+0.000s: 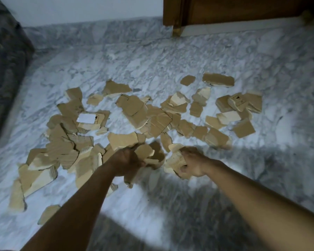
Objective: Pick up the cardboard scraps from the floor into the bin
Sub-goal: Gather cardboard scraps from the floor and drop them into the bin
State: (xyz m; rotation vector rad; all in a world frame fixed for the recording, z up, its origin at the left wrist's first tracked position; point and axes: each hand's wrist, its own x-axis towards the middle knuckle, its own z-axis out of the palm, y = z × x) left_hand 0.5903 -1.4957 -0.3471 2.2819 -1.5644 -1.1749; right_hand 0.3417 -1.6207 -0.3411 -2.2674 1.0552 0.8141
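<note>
Dozens of cardboard scraps lie strewn across a grey-veined marble floor, spreading through the middle of the frame from lower left to centre right, as a person reaches down among them. Both grips are full: the left hand, at lower centre, is curled round a bundle of brown pieces, while the right hand, near it, clutches a wad of paler ones. No bin shows anywhere in the frame, and the job appears to be at an early stage, with two handfuls taken up and the great bulk of the litter yet to be collected. The pieces look torn rather than cut: ragged, irregular outlines, flat tan faces, and pale inner layers where the top skin has peeled away. One scrap at centre left carries a white label; another at centre right bears small black print. The floor looks smooth and polished. A wooden door stands at upper right, a dark mottled block at upper left. Blur softens both hands, so single fingers cannot be told apart.
</note>
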